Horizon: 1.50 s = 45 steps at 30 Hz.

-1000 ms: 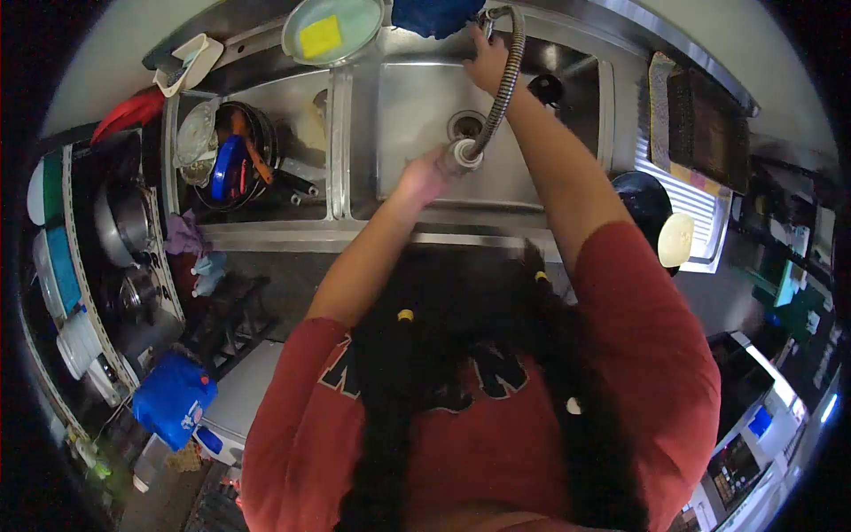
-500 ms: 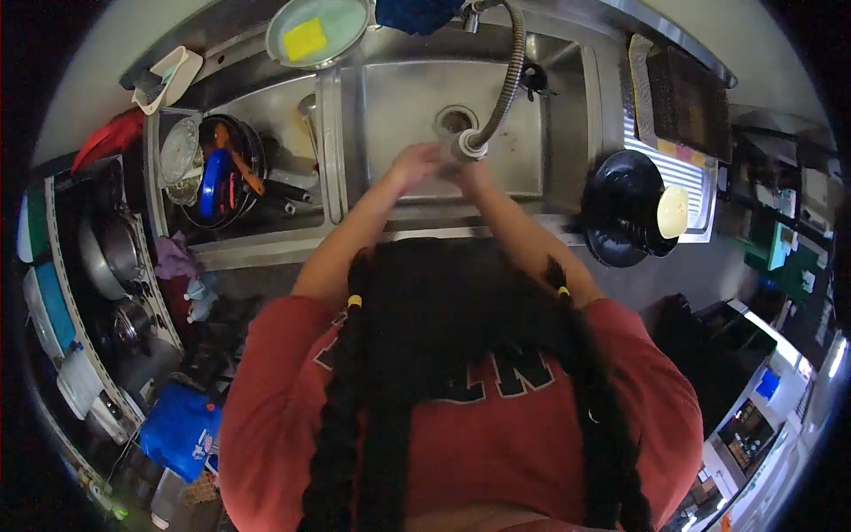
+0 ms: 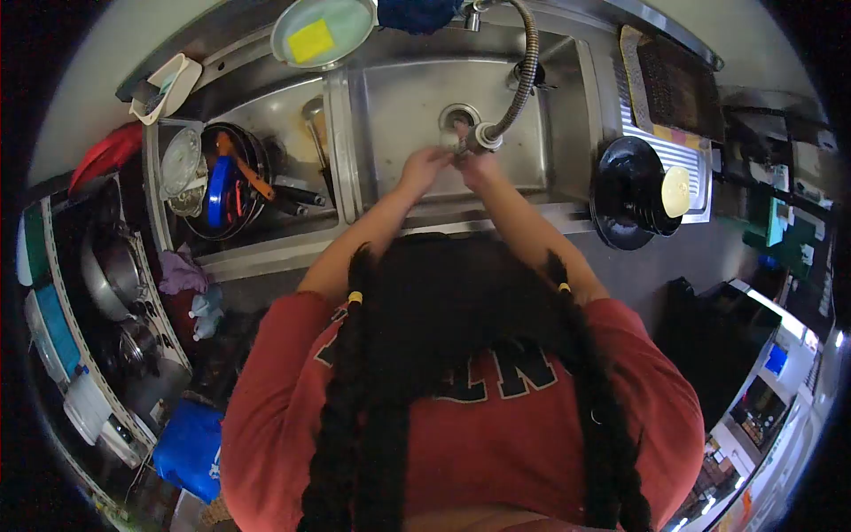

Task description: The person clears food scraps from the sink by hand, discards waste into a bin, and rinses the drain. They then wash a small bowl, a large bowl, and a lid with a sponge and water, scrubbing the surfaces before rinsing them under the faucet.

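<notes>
My left hand [image 3: 427, 166] and my right hand [image 3: 479, 167] meet over the front part of the right sink basin [image 3: 390, 97], just below the drain [image 3: 459, 115]. The fingers of both are drawn in around a small pale, see-through shape [image 3: 451, 142] that is too blurred to name. Close by the right hand hangs the white-collared spray head [image 3: 488, 136] of a coiled metal faucet hose [image 3: 526, 75].
Pans and lids with a blue-rimmed piece [image 3: 217, 191] fill part of the left basin. A bowl with a yellow sponge [image 3: 310, 41] sits on the back ledge. Black plates [image 3: 620, 191] and a cream bowl [image 3: 675, 191] stand at the right.
My hands have shifted slightly, and the spray head now appears to their right instead of over them. The whole view has tilted a little.
</notes>
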{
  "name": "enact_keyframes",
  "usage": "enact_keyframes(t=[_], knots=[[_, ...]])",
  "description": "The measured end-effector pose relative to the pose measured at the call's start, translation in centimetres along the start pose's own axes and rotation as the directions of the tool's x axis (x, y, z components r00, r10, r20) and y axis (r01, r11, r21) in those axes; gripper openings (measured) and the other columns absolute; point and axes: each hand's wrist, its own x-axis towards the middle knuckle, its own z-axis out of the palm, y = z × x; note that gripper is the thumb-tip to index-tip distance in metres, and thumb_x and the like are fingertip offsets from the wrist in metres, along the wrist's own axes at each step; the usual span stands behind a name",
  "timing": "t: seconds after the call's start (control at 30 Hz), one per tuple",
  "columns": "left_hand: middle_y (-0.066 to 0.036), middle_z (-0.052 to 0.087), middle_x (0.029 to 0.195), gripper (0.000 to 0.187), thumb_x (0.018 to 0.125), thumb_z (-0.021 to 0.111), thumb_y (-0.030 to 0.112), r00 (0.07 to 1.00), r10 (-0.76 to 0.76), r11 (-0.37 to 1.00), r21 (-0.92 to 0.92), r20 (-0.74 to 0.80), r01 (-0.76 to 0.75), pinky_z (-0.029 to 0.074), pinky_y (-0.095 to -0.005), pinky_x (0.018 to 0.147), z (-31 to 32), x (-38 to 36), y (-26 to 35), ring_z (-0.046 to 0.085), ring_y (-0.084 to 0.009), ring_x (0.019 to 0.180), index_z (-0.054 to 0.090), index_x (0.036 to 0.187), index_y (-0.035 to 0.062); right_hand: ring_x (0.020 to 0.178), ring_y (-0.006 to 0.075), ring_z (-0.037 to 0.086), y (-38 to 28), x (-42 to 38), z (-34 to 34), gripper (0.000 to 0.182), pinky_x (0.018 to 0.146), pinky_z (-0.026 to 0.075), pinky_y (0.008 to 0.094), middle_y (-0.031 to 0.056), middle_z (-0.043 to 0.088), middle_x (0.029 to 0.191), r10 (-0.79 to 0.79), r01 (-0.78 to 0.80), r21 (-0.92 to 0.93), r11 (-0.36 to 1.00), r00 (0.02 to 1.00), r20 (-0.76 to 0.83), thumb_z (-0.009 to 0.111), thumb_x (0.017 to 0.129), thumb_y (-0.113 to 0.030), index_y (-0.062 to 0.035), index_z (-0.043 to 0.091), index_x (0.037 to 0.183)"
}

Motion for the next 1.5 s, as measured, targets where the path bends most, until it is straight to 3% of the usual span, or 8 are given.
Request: enact_keyframes(t=[0.1, 0.23, 0.43, 0.63, 0.7, 1.23, 1.43, 1.5], knots=[[-0.007, 0.071, 0.093, 0.016, 0.091, 0.062, 0.013, 0.997, 0.08, 0.997, 0.021, -0.003, -0.08, 0.049, -0.0284, 0.08, 0.3, 1.5, -0.7, 0.064, -0.015, 0.084, 0.068, 0.098, 0.0003, 0.085, 0.0225, 0.063, 1.4, -0.7, -0.7, 0.043, 0.067, 0.054, 0.0305, 0.0057, 0.062, 0.1, -0.426, 0.443, -0.327, 0.835, 0.896, 0.124, 0.076, 0.079, -0.02, -0.0099, 0.056, 0.116], [-0.01, 0.07, 0.091, 0.017, 0.09, 0.063, 0.014, 0.979, 0.124, 0.968, 0.196, 0.16, -0.154, 0.049, -0.0308, 0.08, 0.6, 1.5, 2.7, 0.065, -0.0173, 0.084, 0.068, 0.098, 0.0007, 0.1, 0.0244, 0.061, 0.7, -2.0, -0.8, 0.036, 0.082, 0.053, 0.0384, 0.0118, 0.061, 0.11, -0.305, 0.294, -0.409, 0.864, 0.952, 0.039, 0.06, 0.088, -0.014, -0.0059, 0.054, 0.123], [-0.015, 0.069, 0.091, 0.023, 0.087, 0.066, 0.018, 0.939, -0.055, 0.83, 0.538, 0.339, -0.145, 0.05, -0.0354, 0.082, 0.7, 0.5, 8.4, 0.065, -0.0233, 0.085, 0.067, 0.1, 0.0001, 0.1, 0.0238, 0.061, 1.7, -0.9, -4.3, 0.037, 0.085, 0.053, 0.0445, 0.0083, 0.058, 0.114, 0.017, -0.054, 0.343, 0.938, 0.994, 0.11, 0.056, 0.091, -0.028, -0.0199, 0.048, 0.126], [-0.008, 0.067, 0.104, 0.025, 0.089, 0.062, 0.018, 0.932, -0.009, 0.997, 0.076, 0.361, -0.02, 0.05, -0.0368, 0.082, -0.3, 1.7, 3.5, 0.064, -0.0218, 0.095, 0.064, 0.11, 0.0045, 0.108, 0.0245, 0.055, -0.2, -3.0, -4.4, 0.037, 0.088, 0.05, 0.0438, 0.0061, 0.058, 0.113, 0.232, -0.23, 0.21, 0.95, 0.973, 0.015, 0.052, 0.094, -0.032, -0.0197, 0.047, 0.129], [-0.01, 0.064, 0.114, 0.03, 0.091, 0.06, 0.018, 0.93, -0.135, 0.719, -0.612, 0.341, 0.329, 0.049, -0.0389, 0.087, -1.1, 1.9, 2.5, 0.062, -0.024, 0.103, 0.06, 0.117, 0.0032, 0.115, 0.0234, 0.052, 0.3, -2.1, -4.4, 0.037, 0.089, 0.049, 0.0432, 0.0076, 0.057, 0.12, 0.232, -0.233, 0.085, 0.969, 0.973, 0.015, 0.053, 0.096, -0.031, -0.0201, 0.047, 0.131], [-0.007, 0.06, 0.128, 0.049, 0.099, 0.039, 0.046, 0.85, -0.199, 0.433, -0.735, 0.487, 0.522, 0.043, -0.052, 0.1, 0.8, 1.1, 3.9, 0.055, -0.0275, 0.12, 0.052, 0.133, 0.0138, 0.107, 0.0266, 0.059, -1.8, -2.9, -4.6, 0.029, 0.102, 0.043, 0.0455, 0.0137, 0.062, 0.113, 0.125, -0.36, 0.275, 0.891, 0.779, 0.615, 0.045, 0.094, -0.009, 0.0023, 0.055, 0.118], [-0.013, 0.046, 0.141, 0.051, 0.096, 0.044, 0.041, 0.825, -0.033, 0.178, -0.809, 0.564, 0.56, 0.032, -0.059, 0.107, 2.8, 1.9, 4.3, 0.045, -0.0365, 0.126, 0.047, 0.135, 0.0092, 0.094, 0.0182, 0.061, -5.3, -2.1, -5.9, 0.028, 0.084, 0.051, 0.034, 0.0105, 0.064, 0.102, 0.146, -0.205, -0.548, 0.811, 0.978, -0.15, 0.052, 0.088, -0.004, 0.0011, 0.056, 0.115], [-0.014, 0.045, 0.141, 0.05, 0.096, 0.043, 0.038, 0.858, -0.172, 0.173, -0.843, 0.483, 0.509, 0.03, -0.0635, 0.106, 3.2, 2.5, 4.1, 0.045, -0.0376, 0.127, 0.042, 0.138, 0.0104, 0.094, 0.0156, 0.061, -6.2, -1.1, -7.5, 0.029, 0.079, 0.051, 0.029, 0.0071, 0.064, 0.107, -0.464, 0.351, -0.692, 0.631, 0.885, 0.025, 0.057, 0.084, 0.0, -0.0002, 0.06, 0.113]])
